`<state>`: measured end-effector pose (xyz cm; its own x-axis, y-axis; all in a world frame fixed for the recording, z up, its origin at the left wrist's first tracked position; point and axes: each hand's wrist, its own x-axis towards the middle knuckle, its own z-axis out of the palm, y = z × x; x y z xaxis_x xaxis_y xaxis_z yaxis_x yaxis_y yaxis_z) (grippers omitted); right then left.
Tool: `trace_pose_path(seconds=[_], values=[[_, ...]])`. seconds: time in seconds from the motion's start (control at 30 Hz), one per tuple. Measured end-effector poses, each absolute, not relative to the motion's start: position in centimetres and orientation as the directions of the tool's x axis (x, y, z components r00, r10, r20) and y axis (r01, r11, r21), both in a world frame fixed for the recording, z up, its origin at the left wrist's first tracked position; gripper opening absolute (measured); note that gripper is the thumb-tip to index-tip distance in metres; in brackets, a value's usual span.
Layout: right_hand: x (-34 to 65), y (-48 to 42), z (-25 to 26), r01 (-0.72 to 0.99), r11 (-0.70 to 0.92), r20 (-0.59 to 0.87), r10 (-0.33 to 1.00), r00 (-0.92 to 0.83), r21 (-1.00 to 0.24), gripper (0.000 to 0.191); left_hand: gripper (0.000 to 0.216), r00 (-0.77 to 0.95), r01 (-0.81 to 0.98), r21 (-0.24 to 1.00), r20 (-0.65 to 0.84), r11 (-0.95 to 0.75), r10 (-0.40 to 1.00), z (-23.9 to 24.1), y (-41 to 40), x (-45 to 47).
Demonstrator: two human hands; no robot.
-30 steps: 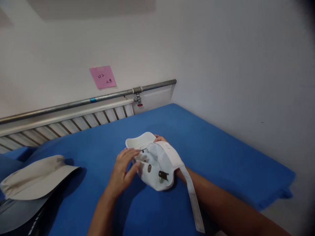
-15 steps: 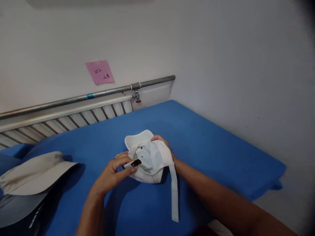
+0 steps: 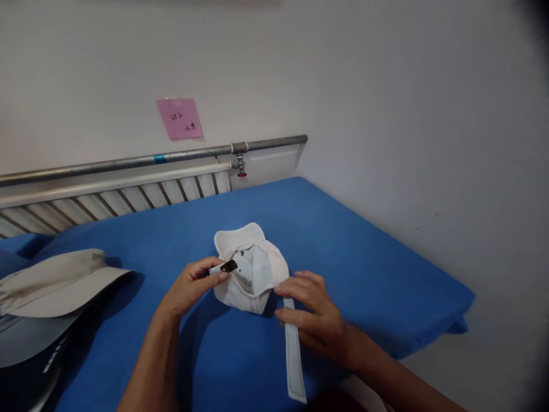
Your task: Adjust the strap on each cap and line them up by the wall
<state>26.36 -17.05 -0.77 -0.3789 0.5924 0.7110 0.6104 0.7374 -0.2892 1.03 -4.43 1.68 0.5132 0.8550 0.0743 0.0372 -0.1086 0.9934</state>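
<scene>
A white baseball cap [image 3: 240,296] lies with its hollow inside facing up and its brim pointing away from me. My left hand [image 3: 195,286] pinches the cap's back edge at the left, beside a dark metal buckle [image 3: 229,266]. From the cap's right side, a long pale strap [image 3: 295,360] hangs loose over the blue surface toward me. Across the top of this strap lie the fingers of my right hand [image 3: 315,315], spread apart, with the strap showing between them. The fingertips are close to the cap's right edge.
Several stacked caps [image 3: 60,286], beige, grey and dark, lie at the left on the blue-covered table [image 3: 343,246]. Behind it are a radiator [image 3: 120,200], a metal pipe [image 3: 189,154] with a valve, and a pink note [image 3: 179,119] on the wall. A wall borders the right side.
My right hand has left the cap's far right side and come back toward me to the strap. My left hand keeps its pinch near the buckle. The view has shifted slightly.
</scene>
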Motion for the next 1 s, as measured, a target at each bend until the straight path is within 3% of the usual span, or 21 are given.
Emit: trace_pose_path(seconds=[0.1, 0.2, 0.33, 0.53, 0.7, 0.9, 1.0], values=[[25.7, -16.6, 1.7, 0.438, 0.722, 0.608, 0.689, -0.394, -0.535, 0.024, 0.013, 0.506, 0.058, 0.994, 0.05, -0.091, 0.861, 1.6, -4.6, 1.3], [24.9, -15.3, 3.9, 0.369, 0.491, 0.387, 0.864, -0.323, -0.789, 0.024, 0.013, 0.506, 0.049, 0.997, 0.029, -0.062, 0.862, 1.4, -4.7, 1.5], [23.5, -12.1, 5.3, 0.253, 0.296, 0.227, 0.936, -0.268, -0.921, 0.029, 0.012, 0.517, 0.039, 0.995, 0.057, -0.09, 0.854, 0.9, -4.5, 1.3], [22.3, -7.1, 3.3, 0.095, 0.038, 0.011, 0.961, -0.278, -0.995, 0.021, 0.015, 0.485, -0.016, 1.0, 0.01, -0.003, 0.875, -0.3, -3.8, 0.9], [22.4, -5.8, 0.4, -0.218, -0.199, -0.132, 0.948, -0.289, -0.955, 0.021, 0.015, 0.473, -0.042, 0.993, -0.076, 0.108, 0.878, -0.8, -3.6, 1.3], [22.8, -5.8, -0.9, -0.304, -0.27, -0.173, 0.935, -0.31, -0.914, 0.019, 0.018, 0.478, -0.088, 0.972, -0.151, 0.219, 0.865, -1.6, -3.4, 2.0], [22.3, -6.2, -0.9, -0.331, -0.231, -0.121, 0.939, -0.322, -0.915, 0.019, 0.02, 0.486, -0.094, 0.965, -0.17, 0.244, 0.858, -1.9, -3.3, 2.1]])
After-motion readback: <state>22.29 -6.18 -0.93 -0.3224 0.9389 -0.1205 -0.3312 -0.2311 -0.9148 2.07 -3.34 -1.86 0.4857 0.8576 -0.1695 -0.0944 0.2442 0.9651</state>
